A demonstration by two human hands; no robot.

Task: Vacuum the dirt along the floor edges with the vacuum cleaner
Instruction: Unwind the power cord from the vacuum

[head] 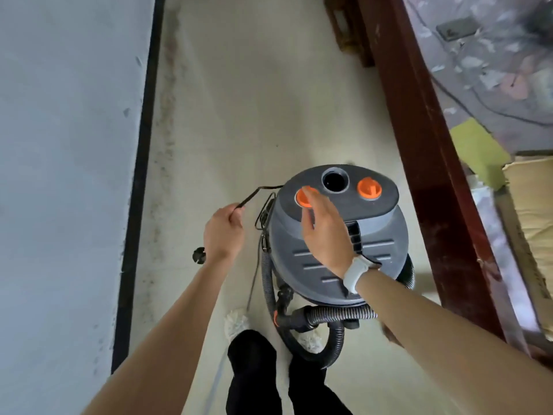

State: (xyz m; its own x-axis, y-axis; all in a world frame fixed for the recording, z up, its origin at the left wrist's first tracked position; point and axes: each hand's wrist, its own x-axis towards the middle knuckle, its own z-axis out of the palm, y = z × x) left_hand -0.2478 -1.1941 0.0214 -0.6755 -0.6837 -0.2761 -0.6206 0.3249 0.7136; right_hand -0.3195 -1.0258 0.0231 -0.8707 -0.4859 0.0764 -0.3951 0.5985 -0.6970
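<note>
Head view, looking straight down: a grey drum vacuum cleaner (338,235) stands on the pale floor (254,100) in the lower middle of the frame, just ahead of the person's dark trouser legs (254,372). Its flat top carries an open black port (335,179) between two orange knobs, one to the left (302,197) and one to the right (370,188). A ribbed black hose (338,314) loops round the base of the drum at the bottom of the frame.

The right hand (326,232), with a white watch (356,272) on the wrist, hovers flat over the top of the vacuum, fingers straight and close together, their tips at the left orange knob; whether they press it cannot be told. The left hand (223,230), to the left of the drum, is curled round a thin black power cord (254,194) that runs from the fist up and right toward the vacuum's side. A black plug (199,255) lies on the floor just left of that wrist.

Along the left of the frame a black skirting strip (140,163) divides the floor from a pale blue wall (65,175), and dark specks of dirt (163,151) line the floor beside it. A dark red wooden beam (419,130) slants down the right side, with a yellow-green cloth (478,151) and cardboard (535,199) beyond it.
</note>
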